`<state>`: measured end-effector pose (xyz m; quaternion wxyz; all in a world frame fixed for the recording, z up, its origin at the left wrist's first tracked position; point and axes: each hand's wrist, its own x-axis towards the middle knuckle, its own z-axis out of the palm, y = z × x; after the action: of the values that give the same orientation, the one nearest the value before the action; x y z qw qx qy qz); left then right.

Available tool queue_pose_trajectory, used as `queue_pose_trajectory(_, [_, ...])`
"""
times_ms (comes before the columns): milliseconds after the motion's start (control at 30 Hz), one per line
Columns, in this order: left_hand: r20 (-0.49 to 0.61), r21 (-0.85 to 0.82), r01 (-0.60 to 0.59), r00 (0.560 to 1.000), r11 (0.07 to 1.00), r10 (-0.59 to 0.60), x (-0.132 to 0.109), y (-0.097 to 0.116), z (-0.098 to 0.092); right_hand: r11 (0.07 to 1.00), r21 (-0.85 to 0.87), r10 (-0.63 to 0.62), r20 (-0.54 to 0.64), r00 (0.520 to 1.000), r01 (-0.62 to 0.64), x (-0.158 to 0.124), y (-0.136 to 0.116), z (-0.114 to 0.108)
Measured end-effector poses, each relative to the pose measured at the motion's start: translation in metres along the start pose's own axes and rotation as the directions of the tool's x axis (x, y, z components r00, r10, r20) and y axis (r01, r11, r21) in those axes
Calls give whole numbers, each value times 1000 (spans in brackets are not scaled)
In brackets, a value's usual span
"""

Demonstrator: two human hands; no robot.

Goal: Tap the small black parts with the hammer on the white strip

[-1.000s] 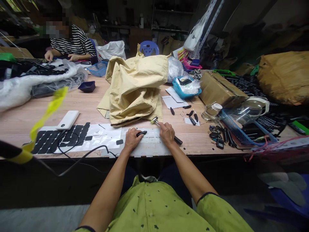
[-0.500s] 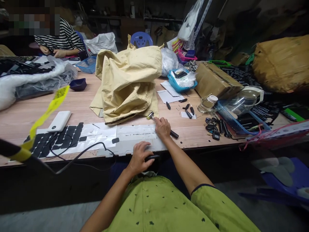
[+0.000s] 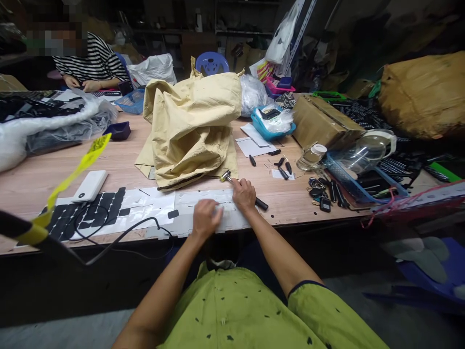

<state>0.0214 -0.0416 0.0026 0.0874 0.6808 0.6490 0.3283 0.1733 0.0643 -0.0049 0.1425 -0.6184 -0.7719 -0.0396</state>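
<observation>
My right hand (image 3: pixel 244 195) is wrapped around a small hammer (image 3: pixel 261 203). Its metal head pokes out beyond my fingers on the upper left, and the black handle end shows on the lower right. To the left, my left hand (image 3: pixel 206 218) hangs over a pale grey flat panel (image 3: pixel 189 218) at the table's front edge. Its fingers look bent but are smeared by motion, so what they hold, if anything, is hidden. Just behind both hands lies a heap of beige cloth (image 3: pixel 196 126).
Left of the panel lie a white power bank (image 3: pixel 90 186), black cut pieces (image 3: pixel 105 208) and a cable (image 3: pixel 127 226). To the right are black-handled tools (image 3: pixel 282 173), keys (image 3: pixel 317 186), a glass jar (image 3: pixel 310 157) and a blue basket (image 3: pixel 366 182). A co-worker in stripes (image 3: pixel 96 60) sits across.
My left hand has moved up and forward from the table edge onto the panel; the black object beside it no longer shows. My right hand stays on the hammer.
</observation>
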Motion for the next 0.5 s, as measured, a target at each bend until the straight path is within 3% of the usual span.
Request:
queue_pose_trajectory(67, [-91,64,199,977,978,-193,42,-11,-7,1000,-8,-4,0,1000,4,0,0,0])
queue_pose_trajectory(167, [-178,180,472,878,863,-444,94,-23,-14,1000,-14,-5,8,1000,5,-1,-1,0])
queue_pose_trajectory(233, [-171,228,575,818,786,-549,116,-27,-16,1000,-13,-1,13,1000,1,-1,-3,-1])
queue_pose_trajectory(400, [-127,213,702,710,680,-693,136,-30,-16,1000,-2,6,24,1000,-6,0,-5,-4])
queue_pose_trajectory(500, [-146,159,694,719,702,-679,127,-35,-21,1000,5,9,30,1000,-9,0,-5,-4])
